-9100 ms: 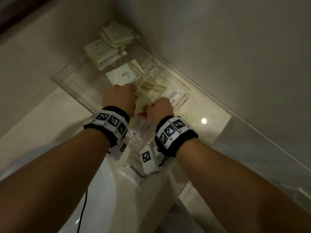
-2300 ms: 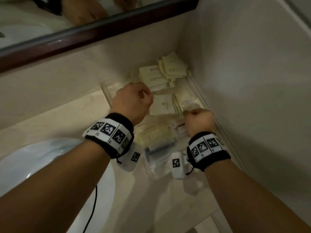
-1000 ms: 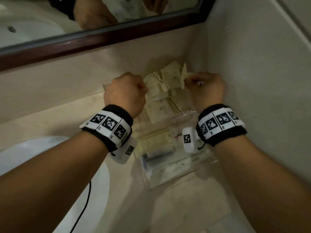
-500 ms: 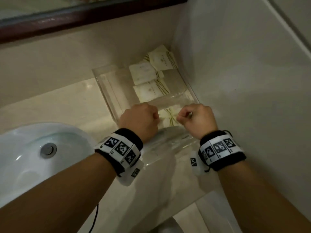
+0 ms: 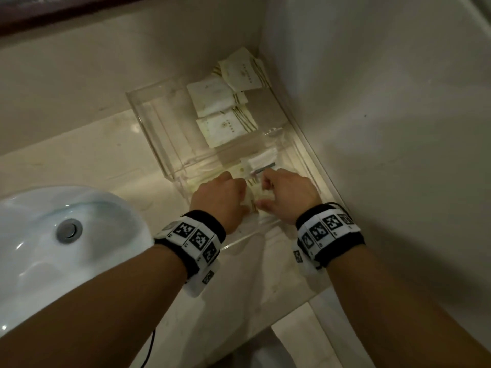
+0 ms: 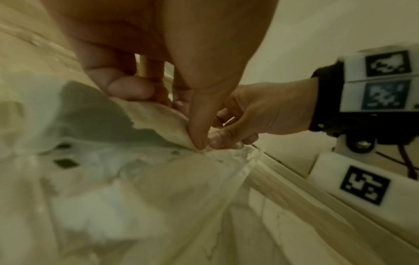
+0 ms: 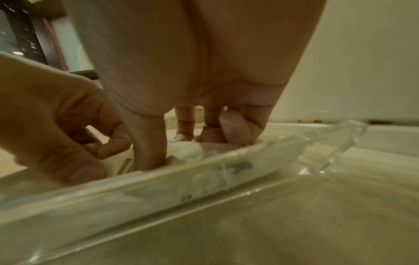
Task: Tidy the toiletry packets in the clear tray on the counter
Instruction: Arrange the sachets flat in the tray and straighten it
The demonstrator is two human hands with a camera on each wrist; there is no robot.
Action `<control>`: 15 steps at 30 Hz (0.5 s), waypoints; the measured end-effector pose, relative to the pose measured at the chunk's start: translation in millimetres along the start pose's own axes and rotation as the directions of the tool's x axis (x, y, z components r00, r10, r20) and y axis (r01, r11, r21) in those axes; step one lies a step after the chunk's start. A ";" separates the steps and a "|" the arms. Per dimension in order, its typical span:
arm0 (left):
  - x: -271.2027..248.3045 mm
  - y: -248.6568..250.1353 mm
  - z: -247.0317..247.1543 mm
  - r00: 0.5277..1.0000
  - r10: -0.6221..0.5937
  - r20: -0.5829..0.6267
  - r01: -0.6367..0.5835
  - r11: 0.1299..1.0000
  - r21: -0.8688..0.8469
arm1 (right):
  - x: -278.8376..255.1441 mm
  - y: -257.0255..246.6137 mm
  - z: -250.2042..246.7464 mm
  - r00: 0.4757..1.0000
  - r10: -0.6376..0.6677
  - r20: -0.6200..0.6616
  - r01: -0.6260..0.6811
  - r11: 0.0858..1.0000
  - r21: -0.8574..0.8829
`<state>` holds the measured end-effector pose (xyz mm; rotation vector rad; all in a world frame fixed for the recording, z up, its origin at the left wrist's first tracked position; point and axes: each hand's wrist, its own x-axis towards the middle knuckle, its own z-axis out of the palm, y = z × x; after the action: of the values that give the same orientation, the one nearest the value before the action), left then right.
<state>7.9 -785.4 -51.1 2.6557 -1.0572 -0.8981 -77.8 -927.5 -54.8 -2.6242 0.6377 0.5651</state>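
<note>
A clear tray (image 5: pixel 148 123) sits in the counter's corner against the wall. Three cream packets (image 5: pixel 225 126) with gold stripes lie in its far part, the farthest (image 5: pixel 243 70) leaning at the corner. Both hands are down in the near compartment. My left hand (image 5: pixel 239 193) pinches the edge of a cream packet (image 6: pixel 158 116) between thumb and fingers. My right hand (image 5: pixel 265 187) pinches the same packet's other end, its thumb (image 7: pixel 147 143) pressed down among the packets. A white packet (image 5: pixel 261 160) lies just beyond the fingers. The rest of the near compartment is hidden under my hands.
A white sink (image 5: pixel 53 261) with a metal drain (image 5: pixel 69 229) lies to the left. The side wall (image 5: pixel 385 128) runs along the tray's right edge. A dark mirror frame (image 5: pixel 53 11) crosses the top left. The counter's front edge (image 5: pixel 265 330) is below my wrists.
Both hands have come back from the far stack of packets to the near compartment and now reach lower into it, closer together.
</note>
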 end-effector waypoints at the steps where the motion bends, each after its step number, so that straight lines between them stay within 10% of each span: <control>1: 1.7 0.4 0.5 1.000 -0.001 0.004 0.001 1.000 0.010 | 1.4 -0.3 0.6 1.000 0.002 0.000 -0.002 1.000 0.002; 10: 13.5 -4.6 -16.5 0.997 -0.029 -0.065 0.025 0.998 -0.065 | 21.1 1.8 -25.8 0.997 -0.016 0.080 0.007 0.994 0.106; 15: 29.4 -10.5 -61.1 0.965 -0.101 -0.242 0.051 0.978 -0.204 | 44.7 -11.1 -65.3 0.996 -0.034 -0.087 0.053 0.971 0.232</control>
<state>66.3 -802.2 -19.1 2.5723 -0.7704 -0.6194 -16.9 -963.0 -17.2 -2.4425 0.6286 0.3462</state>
